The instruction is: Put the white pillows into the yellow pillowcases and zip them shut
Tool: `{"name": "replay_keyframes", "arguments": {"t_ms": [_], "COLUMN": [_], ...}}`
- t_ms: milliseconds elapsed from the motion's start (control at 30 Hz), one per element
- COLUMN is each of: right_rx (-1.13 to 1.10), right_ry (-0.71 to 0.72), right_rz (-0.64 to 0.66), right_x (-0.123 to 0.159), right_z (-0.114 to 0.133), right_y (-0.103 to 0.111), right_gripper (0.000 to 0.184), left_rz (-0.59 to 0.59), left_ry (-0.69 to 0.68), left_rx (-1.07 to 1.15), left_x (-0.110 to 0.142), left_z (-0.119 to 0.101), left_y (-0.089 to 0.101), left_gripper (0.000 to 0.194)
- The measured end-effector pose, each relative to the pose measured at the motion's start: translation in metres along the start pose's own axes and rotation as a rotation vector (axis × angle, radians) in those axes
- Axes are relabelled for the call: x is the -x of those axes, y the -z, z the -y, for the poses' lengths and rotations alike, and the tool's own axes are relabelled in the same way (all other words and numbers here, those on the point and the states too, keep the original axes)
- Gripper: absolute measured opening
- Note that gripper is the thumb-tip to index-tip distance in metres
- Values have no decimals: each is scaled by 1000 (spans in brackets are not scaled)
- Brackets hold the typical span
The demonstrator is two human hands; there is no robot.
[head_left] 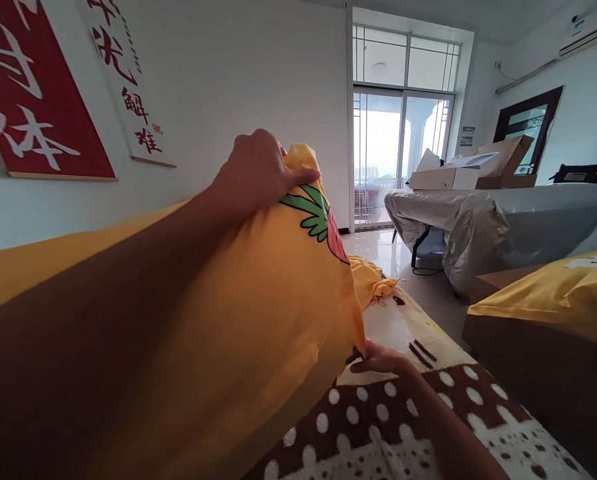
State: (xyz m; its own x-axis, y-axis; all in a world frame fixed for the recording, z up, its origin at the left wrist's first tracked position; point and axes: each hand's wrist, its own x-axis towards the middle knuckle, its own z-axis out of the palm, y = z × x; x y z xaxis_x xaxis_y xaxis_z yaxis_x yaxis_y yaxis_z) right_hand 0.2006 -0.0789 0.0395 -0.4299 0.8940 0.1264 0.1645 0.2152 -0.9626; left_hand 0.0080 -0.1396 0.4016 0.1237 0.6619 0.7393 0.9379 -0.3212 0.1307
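The yellow cloth (278, 293) hung in front of the wearer, raised above a patterned blanket (353, 417) and spreading back toward the left edge of the view. The left hand (259, 163) had its grip clenched on the upper corner, thumb on the near face and the other fingers mostly hidden behind the fabric; a small tuft poked up past the knuckles, which suggested that the corner was gathered in so that it would not slip. The right hand (385, 360) pinched the same edge lower down, beside a bit of printed green leaf, close above the blanket. With one grip high and the other low, the edge between them ran nearly straight, so the two seemed to be set apart to keep that side spread and steady. The red-and-green fruit print (333, 233) showed along this edge, just below the left thumb. Behind the edge, gathered yellow fabric (373, 277) lay on the blanket, out of the way of both hands. At the right, another yellow piece (558, 287) rested on a brown box (533, 380), apart from the hands. Farther back, a counter (478, 220) carried open cartons (503, 163), its plastic-like sheet presumably there to protect it.
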Motion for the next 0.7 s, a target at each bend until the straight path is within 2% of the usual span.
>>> {"name": "replay_keyframes", "arguments": {"t_ms": [33,67,167,267,367,500,600,700], "right_rx": [-19,-33,12,77,105,237,288,343], "right_ry": [20,34,11,11,83,91,45,48], "right_rz": [0,-13,-75,-56,-28,-37,-24,-34], "right_x": [3,5,2,-7,-13,-18,-23,-25], "right_z": [5,8,14,13,8,-6,-19,-28], "right_y": [3,5,2,-5,-9,-8,-7,-6], "right_gripper": [40,39,19,13,10,15,16,14], "left_rz": [-1,-4,-3,28,81,106,144,124], "left_ry": [-1,-5,-21,-18,-26,-95,-105,-153], "left_rx": [8,17,36,37,78,196,288,259], "left_x": [0,0,1,2,4,13,19,25], "left_z": [0,0,-1,-3,-6,-11,-13,-10], "left_y": [0,-1,-9,-20,-29,-32,-37,-47], "left_gripper": [49,49,45,39,35,23,29,35]}}
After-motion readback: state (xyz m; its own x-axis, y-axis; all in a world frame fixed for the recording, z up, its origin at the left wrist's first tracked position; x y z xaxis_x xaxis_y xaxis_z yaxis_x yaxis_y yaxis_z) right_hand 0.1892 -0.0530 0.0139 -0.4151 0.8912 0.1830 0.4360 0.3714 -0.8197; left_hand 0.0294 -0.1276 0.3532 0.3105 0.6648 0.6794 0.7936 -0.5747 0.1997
